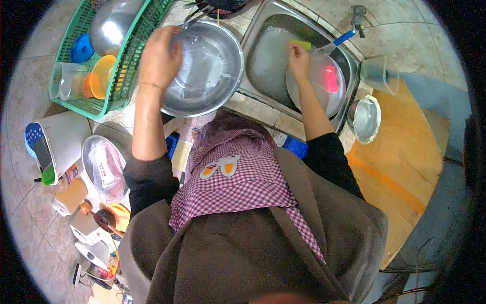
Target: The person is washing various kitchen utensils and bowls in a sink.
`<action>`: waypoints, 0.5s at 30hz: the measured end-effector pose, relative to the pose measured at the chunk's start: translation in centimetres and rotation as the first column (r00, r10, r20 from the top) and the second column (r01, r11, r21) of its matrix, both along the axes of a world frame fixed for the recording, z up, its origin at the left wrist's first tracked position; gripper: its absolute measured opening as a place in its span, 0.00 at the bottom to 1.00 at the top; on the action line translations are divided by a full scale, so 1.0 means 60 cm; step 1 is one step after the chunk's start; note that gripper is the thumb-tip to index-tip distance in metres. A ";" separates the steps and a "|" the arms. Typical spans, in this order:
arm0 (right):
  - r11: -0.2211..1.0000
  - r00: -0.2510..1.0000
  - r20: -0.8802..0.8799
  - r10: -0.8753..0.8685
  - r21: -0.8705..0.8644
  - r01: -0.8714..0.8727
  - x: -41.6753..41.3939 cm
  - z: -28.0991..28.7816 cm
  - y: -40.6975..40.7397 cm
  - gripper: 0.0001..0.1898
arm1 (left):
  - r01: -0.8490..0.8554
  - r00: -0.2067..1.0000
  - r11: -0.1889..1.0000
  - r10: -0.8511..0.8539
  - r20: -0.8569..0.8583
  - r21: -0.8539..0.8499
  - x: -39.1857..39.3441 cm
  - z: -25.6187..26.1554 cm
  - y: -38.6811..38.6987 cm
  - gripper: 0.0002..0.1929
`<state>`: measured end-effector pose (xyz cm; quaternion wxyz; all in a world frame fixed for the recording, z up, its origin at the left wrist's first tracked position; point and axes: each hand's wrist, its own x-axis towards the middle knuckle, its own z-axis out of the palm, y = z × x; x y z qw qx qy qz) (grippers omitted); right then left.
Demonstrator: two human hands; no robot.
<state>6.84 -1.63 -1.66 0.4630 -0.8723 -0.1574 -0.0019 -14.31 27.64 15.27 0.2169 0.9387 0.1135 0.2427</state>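
My left hand (161, 59) is blurred above the left rim of a wide metal basin (201, 110). Its fingertips are close to some metal utensils (197, 17), but whether they grip anything is unclear. Wet suds or water coat the inside of the basin. Over the metal sink (262, 81), my right hand (299, 60) pinches a yellow-green sponge (301, 44). Cloudy water lies in the sink. Below my right forearm is a round, pale translucent bowl or lid (336, 102) with a bright pink piece (330, 78) on it.
A green plastic basket (100, 112) with bowls and cups stands at upper left. The blue-handled tap (344, 38) reaches over the sink. A clear container (379, 74), a small metal bowl (366, 119) and a wooden board (398, 171) are on the right. A white bin-like container (66, 133) stands left.
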 end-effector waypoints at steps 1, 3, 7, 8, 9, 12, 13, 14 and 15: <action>1.000 1.000 -0.014 -0.002 0.003 0.002 0.020 -0.014 -0.017 0.10 | -0.078 0.997 0.996 0.078 -0.019 0.034 0.006 -0.015 0.022 0.11; 0.997 0.985 -0.154 -0.074 0.004 0.076 0.064 -0.037 -0.045 0.12 | -0.198 0.974 0.973 0.208 -0.085 0.117 0.004 -0.051 0.057 0.15; 0.966 0.940 -0.341 0.003 0.244 0.085 0.124 -0.058 -0.059 0.13 | -0.413 0.818 0.883 0.467 -0.336 0.222 -0.038 -0.109 0.100 0.17; 0.968 0.903 -0.429 -0.023 0.215 0.127 0.137 -0.057 -0.056 0.12 | -0.414 0.822 0.901 0.430 -0.373 0.128 -0.048 -0.112 0.105 0.17; 0.968 0.858 -0.510 -0.062 0.178 0.176 0.148 -0.061 -0.060 0.11 | -0.404 0.832 0.914 0.379 -0.406 0.027 -0.046 -0.114 0.105 0.17; 0.947 0.866 -0.473 -0.162 0.172 0.271 0.157 -0.065 -0.064 0.11 | -0.407 0.840 0.913 0.372 -0.395 -0.004 -0.040 -0.122 0.098 0.16; 0.946 0.865 -0.477 -0.159 0.177 0.272 0.154 -0.060 -0.059 0.11 | -0.407 0.838 0.913 0.375 -0.396 0.003 -0.045 -0.127 0.106 0.16; 0.978 0.930 -0.300 -0.211 -0.058 0.203 0.151 -0.053 -0.057 0.12 | -0.385 0.844 0.919 0.386 -0.372 0.080 -0.051 -0.135 0.119 0.16; 0.934 0.969 -0.105 -0.222 -0.308 0.181 0.149 -0.051 -0.064 0.13 | -0.350 0.857 0.925 0.380 -0.349 0.148 -0.042 -0.137 0.120 0.16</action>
